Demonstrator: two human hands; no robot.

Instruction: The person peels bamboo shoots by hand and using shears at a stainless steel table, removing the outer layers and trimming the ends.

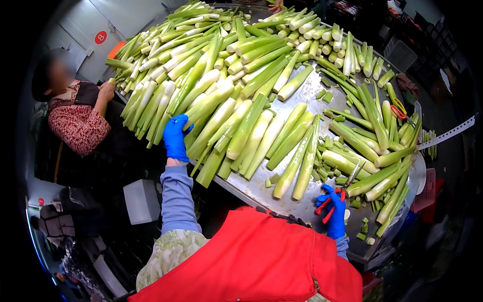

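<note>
My left hand (176,136), in a blue glove, grips the near end of a pale green water bamboo shoot (209,101) at the left edge of the heap. My right hand (336,207), gloved in blue too, holds red-handled scissors (344,189) with the blades slightly parted and pointing away from me. Several shoots (289,166) lie on the metal table (260,190) between my hands. Beyond the scissors is a looser group of shoots (381,185). Short cut green pieces (361,228) are scattered around my right hand.
A large heap of shoots (196,41) covers the table's far left. Scissors with red and yellow handles (399,109) rest at the right, near a perforated strip (449,132). A person (77,117) stands at the left; another person's hand (277,6) shows at the top. A white box (141,202) stands below.
</note>
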